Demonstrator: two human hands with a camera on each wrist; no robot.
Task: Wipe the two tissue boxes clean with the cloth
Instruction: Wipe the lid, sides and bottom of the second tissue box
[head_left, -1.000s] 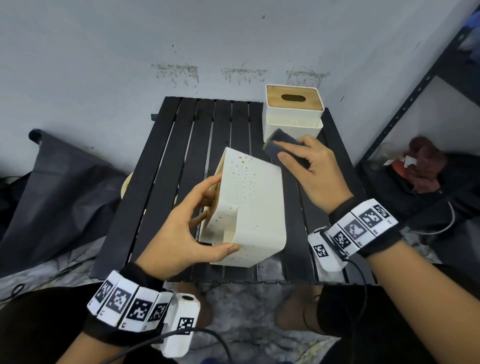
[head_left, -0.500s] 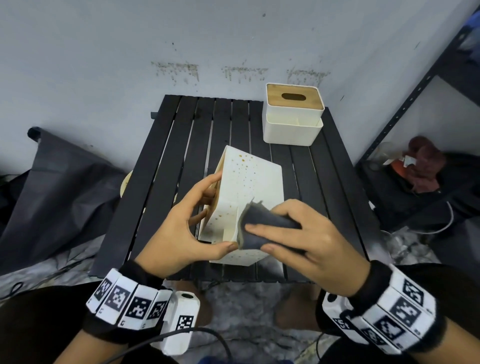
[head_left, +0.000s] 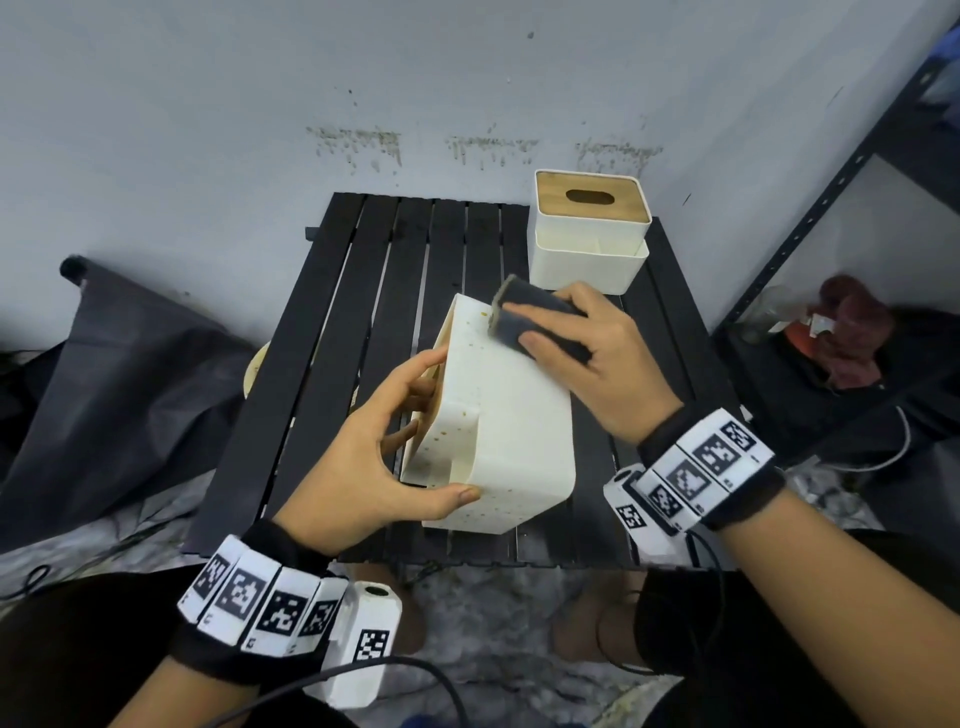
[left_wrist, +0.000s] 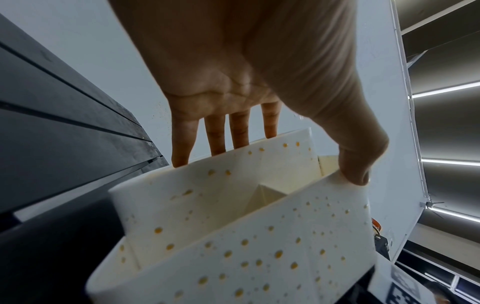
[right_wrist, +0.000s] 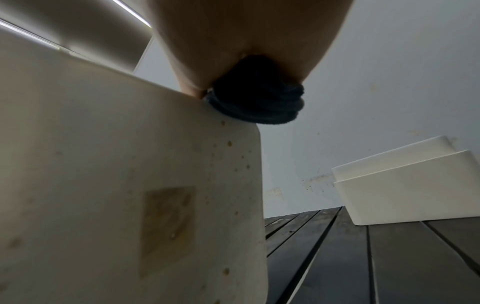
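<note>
A white tissue box (head_left: 511, 415) dotted with orange spots lies tipped on its side on the black slatted table (head_left: 332, 374). My left hand (head_left: 395, 441) grips its near left end, thumb on the upturned face and fingers behind; the left wrist view shows the spotted box (left_wrist: 233, 236) under that thumb. My right hand (head_left: 582, 358) holds a folded dark grey cloth (head_left: 530, 322) and presses it on the box's far top edge; in the right wrist view the cloth (right_wrist: 259, 102) sits on the box (right_wrist: 130, 195) corner. A second white tissue box (head_left: 589, 231) with a wooden lid stands upright at the table's back right.
A grey wall runs close behind the table. A black metal shelf frame (head_left: 810, 218) stands to the right, with a reddish bundle (head_left: 852, 332) on the floor beside it. Dark fabric (head_left: 119, 374) lies to the left. The table's left slats are bare.
My right hand has carried the cloth from the box's near end back up to its far top edge. The left hand has kept its hold and the box has stayed put.
</note>
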